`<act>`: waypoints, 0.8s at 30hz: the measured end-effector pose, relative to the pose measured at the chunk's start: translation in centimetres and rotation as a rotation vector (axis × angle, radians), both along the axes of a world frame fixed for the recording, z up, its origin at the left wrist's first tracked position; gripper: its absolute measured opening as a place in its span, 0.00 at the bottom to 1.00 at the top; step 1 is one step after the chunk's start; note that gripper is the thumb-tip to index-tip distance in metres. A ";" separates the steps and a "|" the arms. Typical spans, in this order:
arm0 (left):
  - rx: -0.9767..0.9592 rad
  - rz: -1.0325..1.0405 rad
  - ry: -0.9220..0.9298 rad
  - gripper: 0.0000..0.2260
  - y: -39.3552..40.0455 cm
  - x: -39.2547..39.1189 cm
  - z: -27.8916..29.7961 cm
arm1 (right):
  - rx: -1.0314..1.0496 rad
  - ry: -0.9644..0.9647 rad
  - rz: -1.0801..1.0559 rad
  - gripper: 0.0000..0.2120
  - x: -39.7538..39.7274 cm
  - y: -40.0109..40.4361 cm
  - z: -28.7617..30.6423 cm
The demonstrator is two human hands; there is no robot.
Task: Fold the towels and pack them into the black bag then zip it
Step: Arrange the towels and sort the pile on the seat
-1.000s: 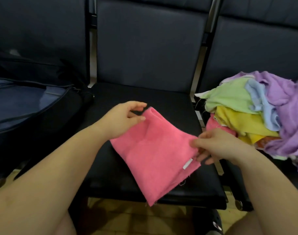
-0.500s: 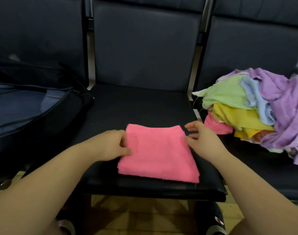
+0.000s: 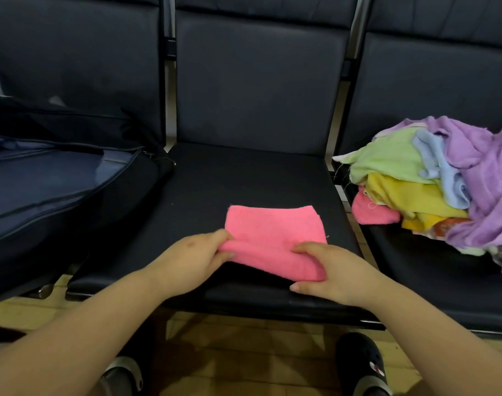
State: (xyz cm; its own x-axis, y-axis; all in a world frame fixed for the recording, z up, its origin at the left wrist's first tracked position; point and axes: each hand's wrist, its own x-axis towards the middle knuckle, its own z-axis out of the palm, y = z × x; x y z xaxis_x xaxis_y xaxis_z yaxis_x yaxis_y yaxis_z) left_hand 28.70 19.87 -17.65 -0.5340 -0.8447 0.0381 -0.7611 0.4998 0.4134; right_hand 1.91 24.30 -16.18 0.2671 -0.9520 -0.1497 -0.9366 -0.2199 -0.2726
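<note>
Both hands (image 3: 195, 261) (image 3: 335, 270) have lifted the pink towel's (image 3: 272, 227) near edge, fingers pinching it.

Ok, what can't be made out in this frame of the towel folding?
- Black bag, head view: cut off by the left edge; its inside is not visible, so any packed towels cannot be told.
- Towel pile: cut off by the right edge; count unclear.
- Pink towel: near edge covered by both hands; layers unclear.
</note>
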 end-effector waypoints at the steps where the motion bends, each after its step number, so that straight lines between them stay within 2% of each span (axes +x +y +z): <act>1: 0.017 0.035 0.060 0.06 -0.2 0.0 0.4 | -0.008 0.011 -0.007 0.36 -0.1 -0.1 0.0; 3: 0.058 0.095 0.154 0.09 -0.9 0.2 0.8 | -0.029 0.027 -0.028 0.35 -0.4 -0.5 0.0; 5: 0.123 0.152 0.228 0.10 -1.6 0.4 1.1 | -0.064 0.002 -0.073 0.28 -0.7 -1.2 0.1; 8: 0.154 0.208 0.286 0.08 -2.6 0.3 1.2 | -0.072 -0.211 -0.169 0.13 -1.4 -2.3 0.4; 10: 0.142 0.247 0.307 0.08 -3.4 -0.1 1.5 | -0.051 -0.354 -0.225 0.09 -1.5 -3.1 0.8; 13: 0.176 0.321 0.337 0.08 -4.5 -0.5 1.3 | -0.043 -0.445 -0.294 0.12 -1.1 -4.2 1.0; 17: 0.181 0.425 0.298 0.12 -5.4 -1.4 0.4 | -0.058 -0.302 -0.426 0.16 -0.5 -6.2 0.0; 20: 0.226 0.474 0.106 0.23 -5.8 -2.3 0.1 | 0.013 -0.289 -0.501 0.14 -0.2 -7.2 -0.4; 22: 0.228 0.476 -0.067 0.30 -6.2 -2.7 -0.1 | 0.057 -0.270 -0.493 0.17 -0.1 -7.6 -0.4; 24: 0.265 0.481 -0.117 0.35 -6.7 -2.8 -0.3 | 0.081 -0.238 -0.430 0.20 0.1 -7.9 -0.3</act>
State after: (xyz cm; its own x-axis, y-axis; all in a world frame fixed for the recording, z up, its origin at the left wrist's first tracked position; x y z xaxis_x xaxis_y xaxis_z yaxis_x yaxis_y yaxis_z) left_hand 25.93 13.13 -17.94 -0.0745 -0.9668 -0.2445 -0.9260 -0.0239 0.3767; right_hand 1.96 16.36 -16.53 -0.1109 -0.9713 -0.2104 -0.8477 0.2030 -0.4901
